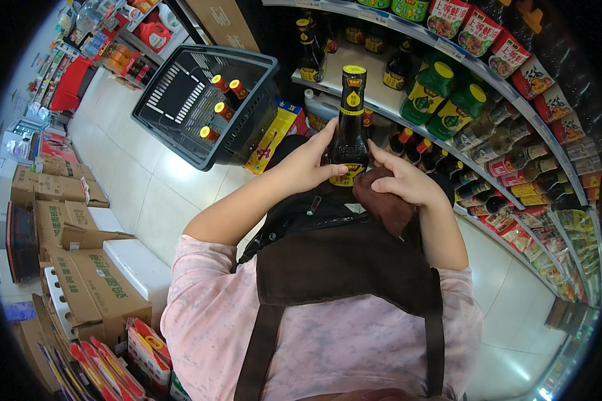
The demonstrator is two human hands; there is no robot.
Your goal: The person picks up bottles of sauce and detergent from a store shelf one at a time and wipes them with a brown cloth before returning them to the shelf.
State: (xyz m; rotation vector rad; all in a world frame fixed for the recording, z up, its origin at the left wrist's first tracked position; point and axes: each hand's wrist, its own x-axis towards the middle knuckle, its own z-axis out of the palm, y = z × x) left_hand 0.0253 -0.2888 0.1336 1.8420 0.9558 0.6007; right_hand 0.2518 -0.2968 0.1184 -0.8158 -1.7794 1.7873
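A dark glass sauce bottle [351,138] with a yellow cap and yellow labels stands upright before my chest. Around its left side wraps my left hand [311,163], the thumb lying over the front label. My right hand [406,178] grips a reddish-brown cloth [384,203] against the lower right of the bottle, and its fingers reach behind the glass. The bottle's base is partly hidden by the cloth and my apron [341,265]. Beyond my left forearm, a dark grey plastic shopping basket [208,163] holds several red-necked bottles with yellow caps [223,111].
Store shelving curves along the right, with a bare shelf stretch [341,62], dark sauce bottles [311,52], green-capped-shoulder jugs [456,110] and red pouches [479,30]. Under the basket sits a yellow carton [268,145]. Cardboard boxes [98,285] and a white foam box [140,270] line the left.
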